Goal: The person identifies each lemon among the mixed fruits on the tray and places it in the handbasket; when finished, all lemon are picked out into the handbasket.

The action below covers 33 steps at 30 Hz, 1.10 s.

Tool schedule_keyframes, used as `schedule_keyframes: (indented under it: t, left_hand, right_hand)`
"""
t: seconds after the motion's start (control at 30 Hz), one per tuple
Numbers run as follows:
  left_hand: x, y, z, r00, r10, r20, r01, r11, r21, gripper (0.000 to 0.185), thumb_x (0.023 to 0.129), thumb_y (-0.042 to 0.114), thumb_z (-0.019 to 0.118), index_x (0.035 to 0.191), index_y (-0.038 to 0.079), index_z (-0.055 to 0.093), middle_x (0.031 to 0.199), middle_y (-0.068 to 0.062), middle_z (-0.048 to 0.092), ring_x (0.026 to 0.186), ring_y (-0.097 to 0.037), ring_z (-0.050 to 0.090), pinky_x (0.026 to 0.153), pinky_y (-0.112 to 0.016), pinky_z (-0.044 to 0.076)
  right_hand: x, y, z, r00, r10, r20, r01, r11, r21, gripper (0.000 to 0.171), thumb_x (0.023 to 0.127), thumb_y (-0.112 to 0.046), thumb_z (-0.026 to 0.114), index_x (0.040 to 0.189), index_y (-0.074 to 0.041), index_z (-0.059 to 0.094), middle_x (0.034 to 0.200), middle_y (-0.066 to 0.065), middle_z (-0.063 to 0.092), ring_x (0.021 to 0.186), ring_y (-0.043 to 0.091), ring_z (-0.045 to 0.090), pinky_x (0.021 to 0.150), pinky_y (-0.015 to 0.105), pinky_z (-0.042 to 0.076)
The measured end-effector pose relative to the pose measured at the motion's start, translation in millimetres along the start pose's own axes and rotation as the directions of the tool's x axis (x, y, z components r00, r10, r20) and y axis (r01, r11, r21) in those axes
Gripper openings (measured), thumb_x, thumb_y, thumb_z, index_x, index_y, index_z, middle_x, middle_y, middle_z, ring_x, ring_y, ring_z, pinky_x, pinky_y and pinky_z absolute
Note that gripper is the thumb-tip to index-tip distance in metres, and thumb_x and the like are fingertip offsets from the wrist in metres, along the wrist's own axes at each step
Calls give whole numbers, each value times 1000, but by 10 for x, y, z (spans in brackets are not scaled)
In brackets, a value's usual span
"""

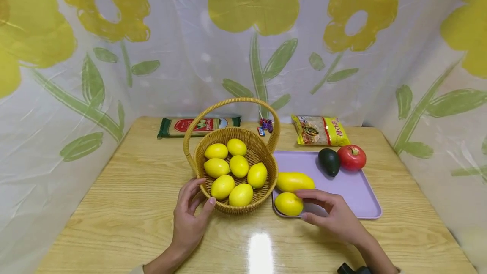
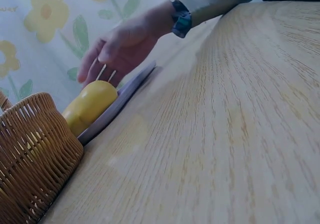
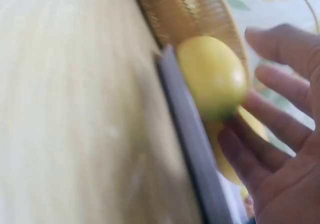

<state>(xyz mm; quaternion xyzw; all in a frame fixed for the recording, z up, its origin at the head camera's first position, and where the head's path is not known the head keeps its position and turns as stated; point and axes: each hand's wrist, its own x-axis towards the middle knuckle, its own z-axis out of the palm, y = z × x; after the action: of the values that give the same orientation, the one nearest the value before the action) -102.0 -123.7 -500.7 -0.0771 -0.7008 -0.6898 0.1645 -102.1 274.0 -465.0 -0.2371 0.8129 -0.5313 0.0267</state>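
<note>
A woven basket (image 1: 262, 195) with a hoop handle stands mid-table and holds several lemons (image 1: 239, 166). My left hand (image 1: 198, 198) rests against its front-left wall, fingers relaxed, thumb touching the rim. To the right lies a purple tray (image 1: 354, 189) with a lemon (image 1: 288, 204) at its near-left corner and a longer yellow fruit (image 1: 294, 181) behind it. My right hand (image 1: 306, 205) hovers beside that lemon with fingers spread, thumb and forefinger on either side. The right wrist view shows the lemon (image 3: 212, 74) just off my open fingers (image 3: 272, 79).
An avocado (image 1: 329, 162) and a tomato (image 1: 351, 157) sit at the tray's far end. A green packet (image 1: 179, 127), wrapped sweets (image 1: 265, 125) and a yellow snack bag (image 1: 321, 131) lie along the back. Flowered sheeting walls in the wooden table (image 1: 125, 206) on three sides.
</note>
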Motion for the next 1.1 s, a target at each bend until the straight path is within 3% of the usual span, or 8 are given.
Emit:
schedule_keyframes:
  t: [0.1,0.23,0.43,0.57,0.7,0.8,0.97,1.1]
  left_hand:
    - [-2,-5,4,1000,1,1,-1,1000,-2,55,97,-10,73,149,-4,57,157,-19,46,144,-38,52,115,-21,55]
    - [-4,-6,1,1000,2,2,-2,1000,2,55,98,-10,73,150,-2,57,157,-19,46,145,-37,52,114,-20,55]
    - [-9,-10,-8,1000,9,-2,-9,1000,7,54,98,-9,73,150,2,59,157,-25,45,146,-37,52,113,-19,56]
    - [-8,-12,-9,1000,4,4,-4,1000,7,54,99,-8,72,150,-1,57,158,-21,45,147,-38,51,114,-19,55]
    - [-8,-10,-5,1000,5,10,-5,1000,8,54,99,-8,72,151,-5,55,158,-19,45,147,-37,50,113,-19,55]
    - [-7,-5,-4,1000,14,9,-14,1000,10,54,99,-8,72,151,-4,56,158,-21,44,147,-36,51,113,-19,55]
    - [-7,10,-3,1000,17,12,-17,1000,12,54,100,-8,71,151,-5,55,158,-21,44,146,-34,52,113,-18,55]
    - [-16,21,-1,1000,10,11,-11,1000,11,54,99,-8,71,150,-6,55,158,-21,44,146,-33,52,114,-18,54]
  right_hand:
    - [16,20,123,999,19,-33,-21,998,-59,47,95,-12,87,140,-17,74,141,4,74,129,6,68,110,27,60]
    - [33,48,236,996,17,-89,-24,997,-73,50,92,-6,88,139,-15,73,140,9,74,122,9,72,102,32,66]
    - [77,40,332,989,15,-148,-33,992,-119,47,92,-9,90,135,-16,72,131,5,76,113,15,74,93,30,69]
    - [78,-24,297,985,51,-163,-67,993,-96,42,93,-10,89,131,-15,73,126,7,77,110,13,74,93,27,68]
    - [120,-169,167,984,91,-152,-91,996,2,41,94,-4,86,132,-11,72,132,14,73,116,12,73,98,25,66]
    - [233,-333,61,989,62,-131,-62,998,2,43,94,-1,84,134,-11,71,136,15,70,117,15,74,99,24,65]
    - [558,-636,21,996,-55,-70,42,984,-173,42,95,-10,86,135,-18,75,133,3,76,113,16,75,97,27,67]
    - [859,-853,146,996,-91,23,93,913,-396,34,96,-23,85,130,-20,78,124,-3,79,102,11,73,88,30,69]
